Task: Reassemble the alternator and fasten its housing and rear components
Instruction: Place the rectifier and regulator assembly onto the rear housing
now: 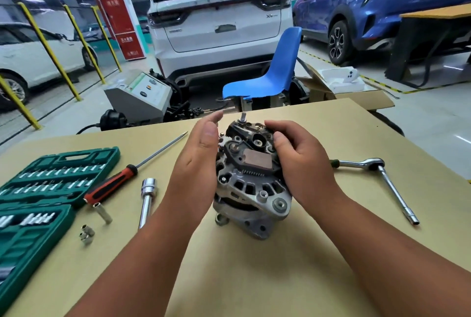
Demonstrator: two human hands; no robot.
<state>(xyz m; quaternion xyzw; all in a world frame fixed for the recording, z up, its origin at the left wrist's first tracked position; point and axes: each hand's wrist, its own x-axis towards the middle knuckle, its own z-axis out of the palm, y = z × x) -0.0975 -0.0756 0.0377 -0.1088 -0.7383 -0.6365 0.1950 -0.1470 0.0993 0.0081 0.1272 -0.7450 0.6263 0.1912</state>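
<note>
Centre of the frame, on the tan table (254, 278): the alternator (251, 189), stood on its front end, tilted a little, rear face turned up toward the camera. Cradled between both hands.

Left hand (201, 163) flat against the left flank, fingers straight and together, thumb up; bracing, not gripping. Right hand (303, 163) wrapped over the upper right side, fingers curled round the far edge, thumb pressed on the black rear assembly (251, 142). Threaded stud (242, 116) poking up at the top, between the two hands. No rear cover fitted. Rear screws in or tight: cannot tell.

Probably mid-seating of the rear parts, going by the thumb's place.

Risks from here:
- From uneven pressure by one thumb: the black assembly cocked on its seat, cracked plastic, a bent terminal.
- From a tilted base with only a flat palm on the left: a roll or slide toward the lower left on easing the right grip.
- From letting go to reach for tools: an unsupported unit. Ratchet (377, 166) well right of centre; screwdriver (114, 184) and extension bar (147, 199) left of centre, beside the green socket case (51, 176).
- From a sweeping forearm: the small loose sockets (88, 235) at lower left knocked off the table.
- From fastening with the housing halves not yet flush: a cross-threaded bolt or a pinched part.
</note>
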